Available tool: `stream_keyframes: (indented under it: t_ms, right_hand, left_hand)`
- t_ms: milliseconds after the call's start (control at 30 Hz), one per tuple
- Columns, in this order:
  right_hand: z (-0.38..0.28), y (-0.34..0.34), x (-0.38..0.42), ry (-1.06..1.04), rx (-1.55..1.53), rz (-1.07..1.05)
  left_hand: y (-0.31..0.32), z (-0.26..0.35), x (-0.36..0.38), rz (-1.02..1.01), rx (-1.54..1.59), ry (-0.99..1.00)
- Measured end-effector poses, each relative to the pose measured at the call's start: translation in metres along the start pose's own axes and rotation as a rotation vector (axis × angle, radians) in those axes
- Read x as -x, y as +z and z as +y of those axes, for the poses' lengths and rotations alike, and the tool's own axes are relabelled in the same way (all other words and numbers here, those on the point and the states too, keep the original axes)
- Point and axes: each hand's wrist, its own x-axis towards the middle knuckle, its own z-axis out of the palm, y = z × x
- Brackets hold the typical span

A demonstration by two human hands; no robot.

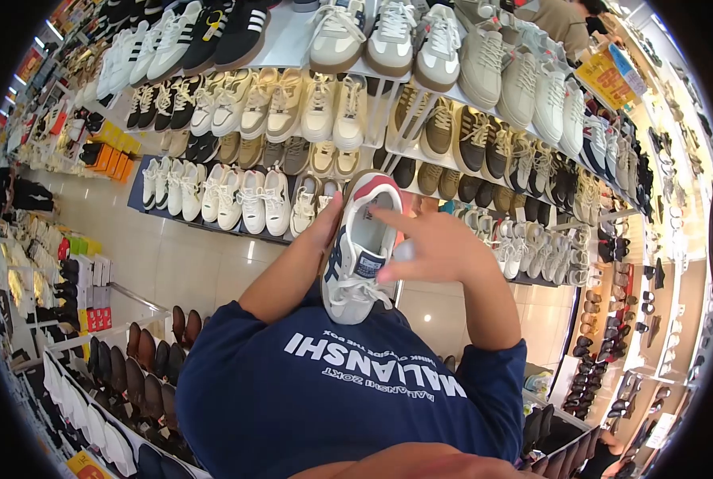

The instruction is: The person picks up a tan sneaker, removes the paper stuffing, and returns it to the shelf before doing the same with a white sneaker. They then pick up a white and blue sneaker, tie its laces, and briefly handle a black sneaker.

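Note:
A white sneaker (359, 291) with a navy stripe and a red heel is held in front of my chest, its toe towards me and its opening facing up. My left hand (324, 231) grips it along the left side, fingers mostly hidden behind the shoe. Over the right edge of the opening, my right hand (432, 246) has its fingers apart. One fingertip reaches to the insole (366, 223) near the heel, and the thumb lies by the tongue label (370, 264). White laces (356, 289) cross the front of the shoe.
Ahead stands a tiered display shelf (288, 54) filled with pairs of sneakers. Dark leather shoes (137, 375) fill a rack at lower left. More shoe shelves (612, 319) line the right side, and a person (560, 24) is at the top right. Tiled floor (133, 239) shows between displays.

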Motion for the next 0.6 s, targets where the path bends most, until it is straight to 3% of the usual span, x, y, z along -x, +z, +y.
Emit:
stream_keyframes:
  t_ms: [33, 167, 200, 267, 367, 467, 600]
  right_hand:
    - [-0.002, -0.006, 0.001, -0.083, -0.063, 0.031]
    - [0.003, -0.002, -0.010, -0.551, -0.831, 0.548]
    - [-0.013, 0.017, -0.026, -0.596, -0.986, 0.742]
    - [-0.024, 0.039, -0.049, -0.626, -1.014, 0.962]
    - [-0.005, 0.070, -0.072, -0.506, -0.673, 0.991]
    - [-0.007, 0.058, -0.074, -0.401, 0.111, 0.937]
    - [-0.015, 0.043, -0.082, -0.262, 0.261, 0.910]
  left_hand:
    - [-0.008, -0.001, 0.000, -0.061, 0.088, -0.013]
    - [-0.008, 0.003, 0.007, -0.035, 0.215, 0.004]
    - [-0.013, 0.002, 0.007, -0.038, 0.180, 0.028]
    - [-0.023, 0.003, 0.005, -0.052, 0.094, 0.080]
    - [-0.015, 0.015, 0.015, -0.054, 0.028, 0.146]
    - [-0.017, 0.023, 0.023, -0.058, 0.026, 0.176]
    - [-0.021, 0.028, 0.028, -0.019, 0.072, 0.136]
